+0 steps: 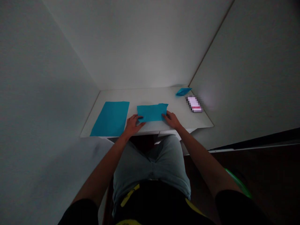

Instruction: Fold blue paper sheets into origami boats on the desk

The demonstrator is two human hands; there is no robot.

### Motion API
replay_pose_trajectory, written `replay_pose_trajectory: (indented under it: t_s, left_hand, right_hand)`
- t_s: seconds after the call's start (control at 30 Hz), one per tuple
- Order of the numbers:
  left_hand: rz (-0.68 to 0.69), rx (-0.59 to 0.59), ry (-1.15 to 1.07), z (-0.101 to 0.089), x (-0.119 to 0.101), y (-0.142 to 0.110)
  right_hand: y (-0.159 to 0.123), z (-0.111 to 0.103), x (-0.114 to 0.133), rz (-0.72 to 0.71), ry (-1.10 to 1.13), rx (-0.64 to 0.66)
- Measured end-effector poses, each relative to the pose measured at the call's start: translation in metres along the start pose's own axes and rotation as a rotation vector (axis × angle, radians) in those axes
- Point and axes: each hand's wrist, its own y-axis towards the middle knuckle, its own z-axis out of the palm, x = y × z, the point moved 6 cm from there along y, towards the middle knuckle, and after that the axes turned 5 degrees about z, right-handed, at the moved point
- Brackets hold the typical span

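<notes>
A folded piece of blue paper point(152, 112) lies in the middle of the white desk point(150, 96). My left hand point(133, 125) presses on its lower left corner, and my right hand point(172, 120) has its fingers on the lower right edge. Left of my left hand lies a flat blue sheet point(110, 118), apart from the folded piece. A small folded blue paper shape point(183, 91) sits at the far right corner of the desk.
A pixelated phone point(194, 104) lies on the desk's right side. Pale walls point(140, 47) rise behind and beside the desk. My knees are under its front edge. A green object point(237, 182) shows at the lower right.
</notes>
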Motion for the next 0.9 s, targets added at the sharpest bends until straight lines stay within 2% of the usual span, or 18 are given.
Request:
replay_pose_trajectory:
  t_s: [0.1, 0.2, 0.27, 0.37, 0.4, 0.47, 0.57, 0.63, 0.77, 0.9]
  left_hand:
    - [-0.063, -0.114, 0.004, 0.004, -0.005, 0.009]
    - [-0.086, -0.132, 0.011, 0.005, -0.004, 0.008]
    - [-0.106, -0.151, 0.024, 0.004, -0.004, 0.006]
    - [-0.148, -0.207, 0.049, 0.001, -0.008, 0.002]
    - [-0.14, -0.206, 0.063, 0.001, -0.011, 0.002]
    - [-0.06, -0.132, 0.099, 0.005, -0.02, 0.004]
    - [0.158, 0.091, 0.141, 0.02, -0.037, 0.004]
    - [0.237, 0.195, 0.166, 0.028, -0.044, 0.001]
    - [0.269, 0.252, 0.201, 0.032, -0.047, -0.008]
    - [0.329, 0.274, 0.148, 0.027, -0.047, -0.025]
  right_hand:
    - [-0.006, -0.002, -0.01, 0.09, 0.097, -0.027]
    - [-0.007, -0.002, -0.022, 0.163, 0.12, -0.068]
    - [-0.007, -0.006, -0.023, 0.136, 0.063, -0.161]
    - [-0.009, -0.012, -0.011, -0.008, -0.117, -0.277]
    - [-0.01, -0.01, -0.005, -0.065, -0.184, -0.261]
    - [-0.012, 0.0, 0.008, -0.175, -0.306, -0.135]
    - [-0.018, 0.017, 0.02, -0.274, -0.418, 0.079]
    - [-0.021, 0.023, 0.024, -0.286, -0.454, 0.127]
    - [-0.033, 0.021, 0.026, -0.305, -0.491, 0.158]
    - [-0.059, 0.013, 0.025, -0.36, -0.501, 0.237]
